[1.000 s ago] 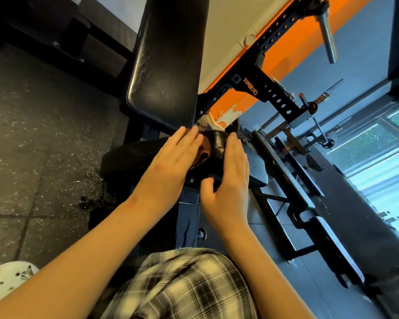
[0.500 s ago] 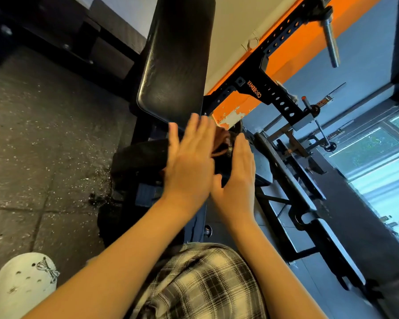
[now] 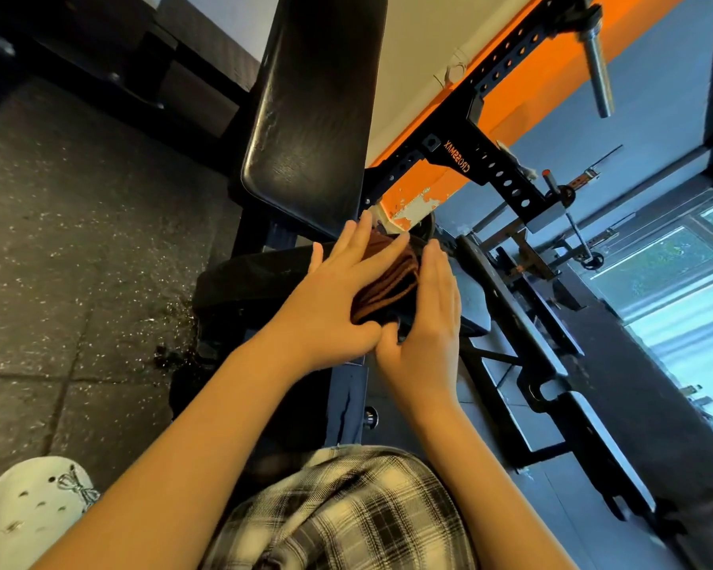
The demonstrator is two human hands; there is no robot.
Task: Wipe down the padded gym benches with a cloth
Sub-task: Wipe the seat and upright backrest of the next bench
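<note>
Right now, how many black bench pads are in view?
2. The back pad slopes up at the top centre; the seat pad lies under the left hand and right hand, a brown cloth between them. Others may be hidden out of frame.

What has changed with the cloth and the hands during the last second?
The cloth was a dark bundle; now its brown folded layers show between the hands. As before, the left hand lies on its left side and the right hand against its right, over the seat pad.
</note>
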